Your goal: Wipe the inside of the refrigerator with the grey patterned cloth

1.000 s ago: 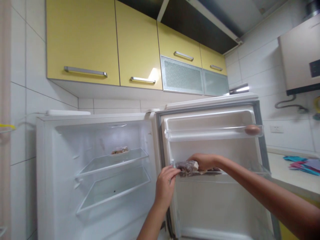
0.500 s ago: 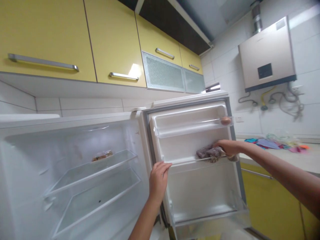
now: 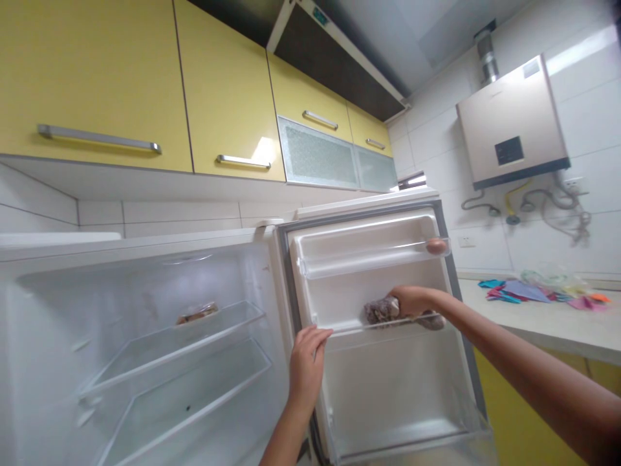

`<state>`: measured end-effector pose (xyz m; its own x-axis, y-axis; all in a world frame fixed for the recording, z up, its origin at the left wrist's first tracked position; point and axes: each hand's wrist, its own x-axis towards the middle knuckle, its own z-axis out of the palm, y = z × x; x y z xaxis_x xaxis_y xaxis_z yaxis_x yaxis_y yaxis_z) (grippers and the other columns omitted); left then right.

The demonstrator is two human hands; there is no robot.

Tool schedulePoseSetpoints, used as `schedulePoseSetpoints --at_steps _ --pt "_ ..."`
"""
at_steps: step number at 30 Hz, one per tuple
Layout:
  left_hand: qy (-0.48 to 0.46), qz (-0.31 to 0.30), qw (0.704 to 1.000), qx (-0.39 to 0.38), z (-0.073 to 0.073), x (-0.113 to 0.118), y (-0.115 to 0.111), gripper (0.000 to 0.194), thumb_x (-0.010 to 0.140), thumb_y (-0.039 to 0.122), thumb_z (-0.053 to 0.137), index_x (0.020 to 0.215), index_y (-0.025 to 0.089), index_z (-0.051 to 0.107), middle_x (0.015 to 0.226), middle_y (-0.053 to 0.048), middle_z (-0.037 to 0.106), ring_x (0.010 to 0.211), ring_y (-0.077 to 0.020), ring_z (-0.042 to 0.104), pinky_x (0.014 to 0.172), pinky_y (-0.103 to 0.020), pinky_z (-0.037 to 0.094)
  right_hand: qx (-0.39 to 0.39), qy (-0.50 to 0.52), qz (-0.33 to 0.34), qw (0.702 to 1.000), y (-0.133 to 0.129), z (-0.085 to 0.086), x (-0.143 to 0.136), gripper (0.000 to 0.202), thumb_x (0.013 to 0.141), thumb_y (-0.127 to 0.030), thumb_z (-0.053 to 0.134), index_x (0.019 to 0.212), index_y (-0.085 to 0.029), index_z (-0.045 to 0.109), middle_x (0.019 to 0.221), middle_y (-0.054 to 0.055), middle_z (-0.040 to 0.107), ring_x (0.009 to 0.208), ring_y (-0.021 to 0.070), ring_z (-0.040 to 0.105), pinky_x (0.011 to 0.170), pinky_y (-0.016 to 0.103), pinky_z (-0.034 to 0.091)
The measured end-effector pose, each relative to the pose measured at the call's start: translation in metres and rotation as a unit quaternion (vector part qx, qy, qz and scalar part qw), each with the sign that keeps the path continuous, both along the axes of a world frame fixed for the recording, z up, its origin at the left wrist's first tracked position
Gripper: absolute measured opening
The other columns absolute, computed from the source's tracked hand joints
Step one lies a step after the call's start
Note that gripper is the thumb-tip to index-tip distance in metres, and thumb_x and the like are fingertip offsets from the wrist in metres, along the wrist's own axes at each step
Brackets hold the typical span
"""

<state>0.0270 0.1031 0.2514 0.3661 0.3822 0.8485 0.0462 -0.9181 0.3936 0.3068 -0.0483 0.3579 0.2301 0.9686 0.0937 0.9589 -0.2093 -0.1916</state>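
The refrigerator door (image 3: 378,382) stands wide open, its clear shelves facing me. My right hand (image 3: 412,302) is closed around a greyish-purple cloth (image 3: 380,311), pressed down into the middle door shelf (image 3: 349,327). Part of that cloth bulges out on the right side, under the wrist. At the left end of the same shelf, my left hand (image 3: 308,353) has its fingers bent over the rim. An egg (image 3: 436,246) sits at the right end of the top door shelf.
Inside the refrigerator, a small wrapped food pack (image 3: 198,314) lies on the upper glass shelf (image 3: 179,349). Coloured cloths and plastic (image 3: 528,291) lie on the counter (image 3: 514,323) to the right. Yellow cabinets (image 3: 228,97) hang above; a water heater (image 3: 513,123) is on the wall.
My right hand has slid the cloth leftward along the middle door shelf. My left hand stays at the shelf's left end. The view has tipped slightly upward.
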Motion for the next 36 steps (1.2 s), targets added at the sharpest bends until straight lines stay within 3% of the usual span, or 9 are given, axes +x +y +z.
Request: schedulePoseSetpoints --at_steps 4,8,11,13,17,21,25,30,36 --pt "-0.007 0.008 1.000 0.005 -0.002 0.001 0.000 0.028 0.088 0.020 0.055 0.100 0.033 0.077 0.104 -0.002 0.080 0.112 -0.0258 0.066 0.103 -0.060 0.053 0.001 0.031 0.048 0.998 0.041 -0.001 -0.036 0.041 0.056 -0.020 0.064 0.095 -0.019 0.077 0.079 0.002 0.075 0.074 0.0178 0.065 0.061 0.024 0.043" --pt "-0.006 0.016 1.000 0.009 -0.005 0.001 0.001 0.031 0.087 0.017 0.054 0.100 0.034 0.077 0.103 -0.001 0.080 0.111 -0.0258 0.067 0.101 -0.059 0.055 0.020 0.072 0.087 0.993 0.075 -0.002 -0.076 0.045 0.055 -0.023 0.069 0.099 -0.020 0.076 0.081 -0.001 0.073 0.078 0.0167 0.062 0.066 0.023 0.044" --pt "-0.005 0.033 0.999 0.007 -0.007 0.002 0.002 0.029 0.088 0.019 0.054 0.099 0.032 0.076 0.104 -0.002 0.079 0.111 -0.0259 0.068 0.102 -0.058 0.054 0.009 0.122 0.117 0.986 0.084 -0.001 -0.092 0.043 0.056 -0.023 0.069 0.099 -0.020 0.075 0.078 -0.003 0.069 0.077 0.0146 0.059 0.066 0.022 0.045" --pt "-0.021 0.052 0.998 -0.006 -0.009 0.003 0.002 0.028 0.089 0.022 0.055 0.110 0.030 0.072 0.112 -0.005 0.077 0.111 -0.0255 0.068 0.101 -0.055 0.055 -0.012 0.165 0.131 0.978 0.083 -0.001 -0.094 0.039 0.057 -0.023 0.068 0.096 -0.019 0.073 0.075 -0.004 0.066 0.072 0.0122 0.057 0.064 0.021 0.046" --pt "-0.067 0.059 0.995 -0.048 -0.010 0.004 0.003 0.036 0.085 0.022 0.059 0.121 0.022 0.062 0.118 -0.012 0.072 0.109 -0.0241 0.069 0.089 -0.043 0.061 -0.043 0.233 0.137 0.962 0.075 -0.003 -0.086 0.030 0.060 -0.022 0.060 0.089 -0.019 0.068 0.069 -0.005 0.060 0.063 0.0085 0.052 0.058 0.020 0.046" --pt "-0.026 0.053 0.997 -0.048 -0.008 0.000 0.004 0.035 0.088 0.027 0.058 0.123 0.025 0.061 0.114 -0.008 0.075 0.108 -0.0227 0.070 0.098 -0.047 0.057 -0.095 0.244 0.111 0.959 0.071 0.004 -0.072 0.024 0.052 -0.020 0.061 0.076 -0.018 0.063 0.059 -0.004 0.058 0.053 0.0091 0.051 0.051 0.021 0.044" --pt "0.005 0.054 0.998 0.009 -0.005 -0.005 0.006 0.026 0.091 0.034 0.056 0.113 0.028 0.069 0.115 -0.006 0.076 0.112 -0.0227 0.069 0.101 -0.048 0.056 -0.137 0.205 0.069 0.967 0.056 0.018 -0.046 0.026 0.048 -0.020 0.065 0.074 -0.018 0.065 0.056 -0.003 0.061 0.050 0.0109 0.052 0.049 0.023 0.043" --pt "0.009 0.062 0.995 0.078 -0.007 -0.006 0.009 0.022 0.093 0.034 0.054 0.103 0.029 0.073 0.109 -0.003 0.078 0.110 -0.0219 0.070 0.101 -0.047 0.058 -0.155 0.113 0.010 0.981 0.021 0.029 0.000 0.014 0.051 -0.019 0.066 0.065 -0.015 0.067 0.054 -0.002 0.061 0.052 0.0129 0.055 0.055 0.026 0.045" --pt "0.004 0.074 0.993 0.092 -0.009 -0.005 0.012 0.025 0.094 0.036 0.052 0.105 0.029 0.073 0.110 -0.004 0.078 0.111 -0.0219 0.070 0.100 -0.048 0.058 -0.094 0.063 -0.030 0.993 -0.023 0.027 0.029 0.014 0.047 -0.007 0.069 0.060 -0.015 0.069 0.050 -0.005 0.060 0.057 0.0118 0.052 0.061 0.026 0.045"
